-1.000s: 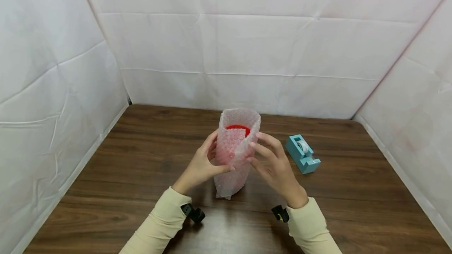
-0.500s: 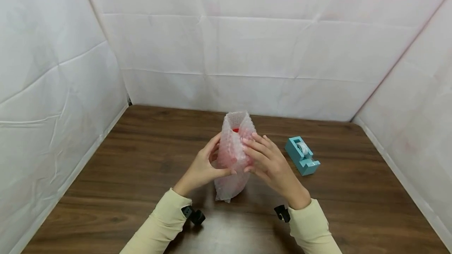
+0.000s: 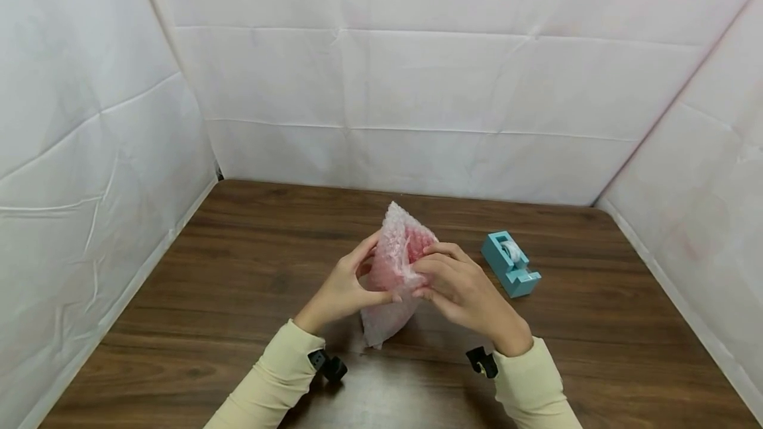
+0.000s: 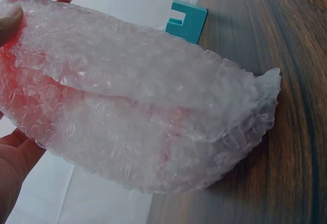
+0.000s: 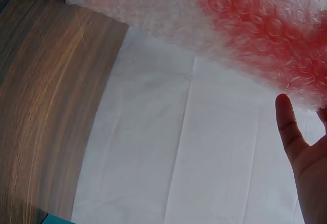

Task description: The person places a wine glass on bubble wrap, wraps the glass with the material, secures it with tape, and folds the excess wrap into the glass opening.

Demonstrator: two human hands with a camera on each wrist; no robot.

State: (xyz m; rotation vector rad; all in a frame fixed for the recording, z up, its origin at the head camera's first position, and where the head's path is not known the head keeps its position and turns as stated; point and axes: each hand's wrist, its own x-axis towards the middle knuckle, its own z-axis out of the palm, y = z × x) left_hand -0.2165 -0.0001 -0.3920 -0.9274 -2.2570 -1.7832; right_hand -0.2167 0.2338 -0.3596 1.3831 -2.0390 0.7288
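Observation:
Bubble wrap (image 3: 387, 277) stands upright on the table around a red object, whose colour shows through the plastic. In the head view my left hand (image 3: 342, 288) grips the wrapped bundle from the left, thumb across its front. From the right, my right hand (image 3: 471, 290) pinches the wrap's upper edge, fingers curled into the folded plastic. An overlapping flap of bubble wrap (image 4: 133, 76) runs along the bundle's side in the left wrist view. The right wrist view shows red beneath the bubble wrap (image 5: 250, 35), and part of the right hand (image 5: 311, 163).
A teal tape dispenser (image 3: 510, 263) with a clear roll sits to the right of the bundle. The dark wooden table (image 3: 238, 250) is bordered by white cloth walls (image 3: 417, 78) at the back and both sides.
The right hand has moved inward and down, folding the open top of the bubble wrap over. The red rim seen earlier is now covered. The left hand has stayed nearly in place.

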